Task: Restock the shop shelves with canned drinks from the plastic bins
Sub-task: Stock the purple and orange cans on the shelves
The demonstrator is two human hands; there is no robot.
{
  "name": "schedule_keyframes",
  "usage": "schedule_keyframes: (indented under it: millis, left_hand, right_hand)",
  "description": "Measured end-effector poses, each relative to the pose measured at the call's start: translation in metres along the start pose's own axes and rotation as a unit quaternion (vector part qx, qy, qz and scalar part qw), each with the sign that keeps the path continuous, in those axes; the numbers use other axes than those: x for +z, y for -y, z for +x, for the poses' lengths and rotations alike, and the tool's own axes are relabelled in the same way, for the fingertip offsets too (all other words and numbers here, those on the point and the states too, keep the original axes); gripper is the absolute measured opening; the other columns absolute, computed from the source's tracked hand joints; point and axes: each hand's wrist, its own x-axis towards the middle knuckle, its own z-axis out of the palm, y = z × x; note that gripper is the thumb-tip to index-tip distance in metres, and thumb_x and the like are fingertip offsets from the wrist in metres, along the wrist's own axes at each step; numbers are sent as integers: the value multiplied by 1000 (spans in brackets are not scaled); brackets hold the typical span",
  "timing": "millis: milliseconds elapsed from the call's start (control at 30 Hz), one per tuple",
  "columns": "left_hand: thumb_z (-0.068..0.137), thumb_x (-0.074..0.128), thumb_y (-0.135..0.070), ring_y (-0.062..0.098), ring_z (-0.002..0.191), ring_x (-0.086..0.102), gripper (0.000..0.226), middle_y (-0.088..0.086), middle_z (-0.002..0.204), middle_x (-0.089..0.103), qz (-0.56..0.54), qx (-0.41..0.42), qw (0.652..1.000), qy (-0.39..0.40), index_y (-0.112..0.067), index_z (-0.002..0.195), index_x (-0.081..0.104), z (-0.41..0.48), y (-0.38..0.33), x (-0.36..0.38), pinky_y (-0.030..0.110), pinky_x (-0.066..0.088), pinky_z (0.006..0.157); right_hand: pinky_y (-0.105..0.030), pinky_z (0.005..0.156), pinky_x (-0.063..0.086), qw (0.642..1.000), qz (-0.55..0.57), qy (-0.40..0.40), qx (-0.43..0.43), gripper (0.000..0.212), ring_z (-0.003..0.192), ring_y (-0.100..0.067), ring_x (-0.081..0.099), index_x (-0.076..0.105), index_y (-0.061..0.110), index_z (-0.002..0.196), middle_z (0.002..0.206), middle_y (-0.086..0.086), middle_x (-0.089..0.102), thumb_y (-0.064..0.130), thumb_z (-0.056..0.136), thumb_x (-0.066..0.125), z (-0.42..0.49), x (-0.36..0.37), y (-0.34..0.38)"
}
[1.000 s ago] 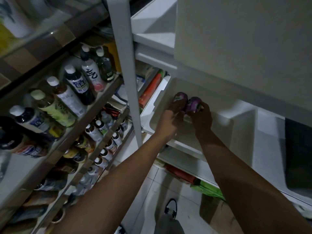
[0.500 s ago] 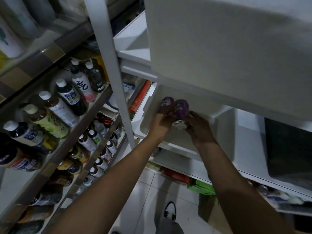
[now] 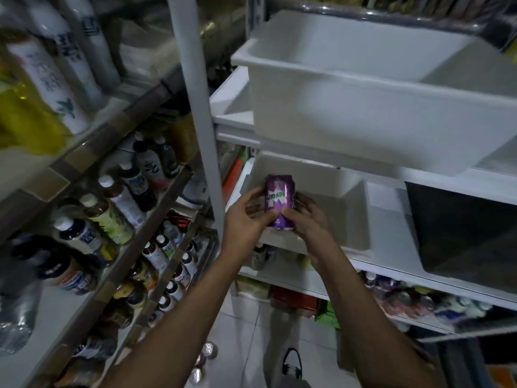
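One purple canned drink [image 3: 279, 201] with a white and green label stands upright between my two hands, in front of the lower white plastic bin [image 3: 352, 219]. My left hand [image 3: 246, 219] grips its left side with thumb and fingers curled. My right hand [image 3: 307, 222] grips its right side and base. I cannot tell if a second can sits behind it. The inside of the bin shows bare white plastic where I can see it.
A larger white bin [image 3: 363, 113] sits on the shelf above. A black bin [image 3: 461, 233] is to the right. Shelves of bottled drinks [image 3: 117, 208] slope along the left behind a white post [image 3: 201, 135]. Several cans [image 3: 208, 351] lie on the tiled floor.
My hands have drawn back out of the lower bin toward me, and two purple cans were visible then against one now. The camera has tilted up, showing the upper bin.
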Motion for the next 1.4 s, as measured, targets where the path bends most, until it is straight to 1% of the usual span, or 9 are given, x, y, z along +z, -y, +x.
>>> schedule_keyframes:
  millis: [300,467,600,733,867,1000,1100,1267,1400]
  left_hand:
    - [78,86,-13,14,106,71,55,2,118,73,11,63,993,-96,-16,130,67,-58,-53,-109,34,60,90]
    - [81,84,-12,3,104,70,54,-2,115,73,20,102,980,-167,-11,131,65,-96,-95,-181,19,53,88]
    - [79,83,-10,-2,95,68,59,4,119,71,17,131,960,-245,-14,133,60,-124,-133,-238,19,53,86]
    - [83,80,-11,20,112,69,60,10,128,69,6,132,950,-281,-14,140,59,-155,-161,-292,35,59,91]
    - [86,76,-5,8,106,70,56,4,121,71,53,144,929,-336,-7,139,59,-181,-181,-335,29,57,90]
    - [85,77,-8,23,116,68,53,9,123,72,74,145,904,-395,-7,136,62,-204,-187,-362,46,53,103]
    - [89,67,1,20,117,67,47,6,125,71,82,135,893,-421,-8,135,62,-221,-182,-377,45,52,104]
    - [75,77,-26,28,119,65,51,9,125,70,87,122,891,-428,-21,124,65,-240,-183,-400,56,49,106]
    - [83,81,-27,-6,99,67,51,-6,111,71,188,84,871,-446,-13,129,61,-244,-195,-419,17,52,90]
  right_hand:
    - [-34,89,58,994,15,107,7,40,106,-24,71,61,13,126,121,-14,71,2,88,68,-44,104,15]
    - [-22,70,57,977,-3,206,-57,39,88,-11,74,57,15,128,94,6,78,1,92,63,-75,184,33]
    - [-27,79,55,953,-23,271,-136,39,105,-14,69,62,13,130,123,-6,71,7,92,64,-98,254,51]
    - [-29,86,56,932,7,336,-135,41,110,-13,69,61,13,130,112,1,74,-2,91,65,-119,310,60]
    - [-30,89,57,914,23,390,-111,48,117,-16,67,60,14,135,119,3,72,-1,90,68,-139,359,64]
    - [-46,106,50,904,11,409,-129,54,124,-15,62,62,19,136,131,-1,68,7,86,76,-156,398,60]
    - [-42,104,52,902,-8,408,-142,51,122,-9,62,65,24,128,128,3,68,11,82,81,-170,421,52]
    - [-28,97,52,893,-42,431,-122,66,114,-3,63,57,26,140,128,4,67,16,80,83,-185,451,32]
    - [-41,105,50,883,-67,447,-128,63,121,-10,57,56,34,136,131,2,62,12,82,80,-184,478,22]
